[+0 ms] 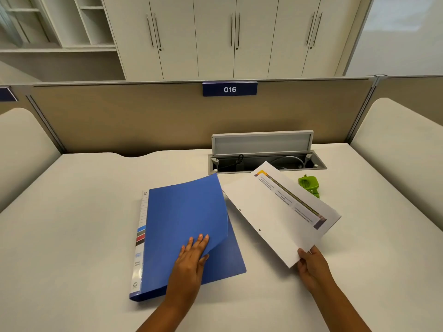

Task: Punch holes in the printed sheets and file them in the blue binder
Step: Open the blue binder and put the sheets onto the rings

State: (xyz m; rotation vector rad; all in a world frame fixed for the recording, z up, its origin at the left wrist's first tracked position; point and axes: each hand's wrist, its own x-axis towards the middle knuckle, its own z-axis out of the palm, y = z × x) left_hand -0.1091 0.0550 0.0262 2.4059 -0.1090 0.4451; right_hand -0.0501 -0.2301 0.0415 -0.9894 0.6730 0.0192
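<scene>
A pale worktop (72,224) carries a blue binder (187,226) at its centre. The left hand (193,254) lifts the binder's front cover by its right edge, thumb tucked under. The right hand (311,264) pinches the punched printed sheets (280,212) just right of the binder, above the worktop. A green hole punch (309,185) sits behind them.

Both forearms reach in from the near edge of the table (72,212). The left hand (191,254) lies palm down, fingers straight and close together, thumb tucked under a lifted blue cover (184,212). The right hand (311,265), nearer the right edge, pinches the near corner of white sheets (275,212), thumb on top, fingers beneath.
</scene>
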